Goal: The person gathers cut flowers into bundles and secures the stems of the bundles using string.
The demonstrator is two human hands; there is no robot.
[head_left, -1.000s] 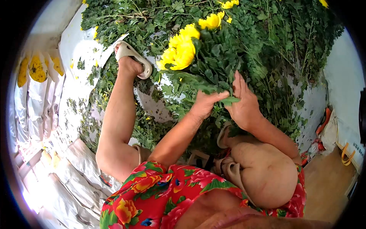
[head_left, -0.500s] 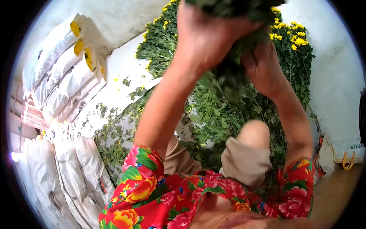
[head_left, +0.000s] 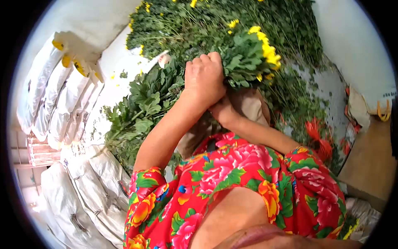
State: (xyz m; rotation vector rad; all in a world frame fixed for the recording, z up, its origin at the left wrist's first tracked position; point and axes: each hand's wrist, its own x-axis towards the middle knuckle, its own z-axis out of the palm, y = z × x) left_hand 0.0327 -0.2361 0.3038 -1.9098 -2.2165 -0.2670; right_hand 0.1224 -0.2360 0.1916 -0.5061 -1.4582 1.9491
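A leafy bunch of yellow chrysanthemums (head_left: 244, 58) lies across my lap, its flower heads to the right and its stems and leaves reaching left. My left hand (head_left: 204, 79) is closed around the middle of the bunch, knuckles upward. Just below it, my right hand (head_left: 224, 111) meets the underside of the bunch close to my left wrist. The fingers of that hand are hidden by the left hand and the leaves.
A large heap of cut chrysanthemums (head_left: 273, 25) covers the floor ahead. White wrapped bundles (head_left: 70, 91) are stacked at the left, with more white bundles (head_left: 62, 199) below. Red strings (head_left: 317, 133) hang at the right, near a cardboard sheet (head_left: 369, 153). Loose leaves are scattered about.
Both hands have come down from high in front toward my lap with the bunch. It now lies crosswise, flowers to the right. My view has shifted, bringing the red strings into sight.
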